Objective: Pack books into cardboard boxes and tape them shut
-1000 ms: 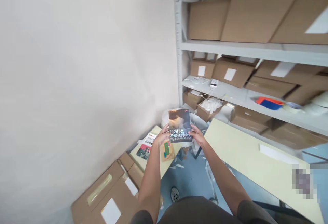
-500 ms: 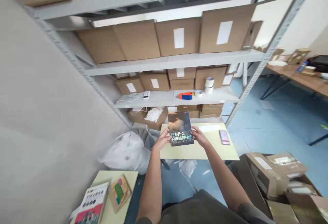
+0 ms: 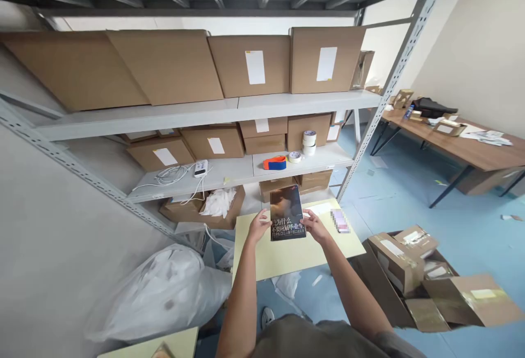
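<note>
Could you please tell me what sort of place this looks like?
Probably a storeroom or packing room: a metal rack holds rows of cardboard boxes, rolls of tape sit on one shelf, and an open carton holds smaller boxes.

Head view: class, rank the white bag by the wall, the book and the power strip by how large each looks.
1. White bag
2. Book, likely enlarged by nearness to the camera
3. Power strip

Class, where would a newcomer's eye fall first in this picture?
The dark book comes first, held between the left hand and right hand over the pale table. Next come the orange-and-blue item on the shelf behind and the bulging white bag at lower left.
</note>
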Motion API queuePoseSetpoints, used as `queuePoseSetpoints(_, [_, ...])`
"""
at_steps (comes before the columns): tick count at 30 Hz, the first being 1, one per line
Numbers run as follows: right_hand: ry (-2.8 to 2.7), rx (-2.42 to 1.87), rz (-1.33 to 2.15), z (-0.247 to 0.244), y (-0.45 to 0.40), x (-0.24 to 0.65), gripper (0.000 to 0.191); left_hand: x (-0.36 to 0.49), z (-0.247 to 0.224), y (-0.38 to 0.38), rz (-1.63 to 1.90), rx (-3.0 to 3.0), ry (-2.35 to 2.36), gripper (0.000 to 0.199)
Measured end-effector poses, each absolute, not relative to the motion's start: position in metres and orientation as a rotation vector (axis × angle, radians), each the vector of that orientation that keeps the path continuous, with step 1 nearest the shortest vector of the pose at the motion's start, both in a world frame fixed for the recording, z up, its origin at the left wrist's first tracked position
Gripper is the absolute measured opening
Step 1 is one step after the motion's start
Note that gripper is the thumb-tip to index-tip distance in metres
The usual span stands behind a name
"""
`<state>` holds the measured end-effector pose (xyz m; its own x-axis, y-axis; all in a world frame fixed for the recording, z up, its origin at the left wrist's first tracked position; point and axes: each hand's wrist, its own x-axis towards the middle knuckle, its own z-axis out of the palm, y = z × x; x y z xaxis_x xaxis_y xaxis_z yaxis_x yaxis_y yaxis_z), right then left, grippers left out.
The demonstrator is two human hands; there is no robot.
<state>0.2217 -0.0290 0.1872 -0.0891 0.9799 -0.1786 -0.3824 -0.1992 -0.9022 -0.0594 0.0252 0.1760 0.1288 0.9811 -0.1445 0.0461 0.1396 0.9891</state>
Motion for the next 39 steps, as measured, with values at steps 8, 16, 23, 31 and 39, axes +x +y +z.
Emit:
queuePoseSetpoints(8, [-1.327, -1.253, 1.175, 0.167, -0.017, 0.124, 0.044, -0.040, 0.167, 0.034, 1.043, 1.246, 0.907, 0.077])
queuePoseSetpoints(16, [-1.152, -1.322, 1.160, 0.177, -0.002, 0.147, 0.068, -0.095, 0.197, 0.060, 0.989, 1.111, 0.720, 0.071])
queuePoseSetpoints(23, [-1.045, -1.018, 1.646, 0.224, 0.002, 0.196, 0.068, -0.106, 0.221, 0.084, 0.881, 0.991, 0.671, 0.092])
queuePoseSetpoints(31, [-1.001, -0.990, 1.573, 0.235, 0.001, 0.206, 0.063, -0.074, 0.220, 0.092, 1.107, 1.139, 1.079, 0.074])
queuePoseSetpoints(39, [-1.307, -0.875, 1.336, 0.227, 0.014, 0.180, 0.067, 0.014, 0.224, 0.046, 1.143, 1.384, 0.949, 0.080])
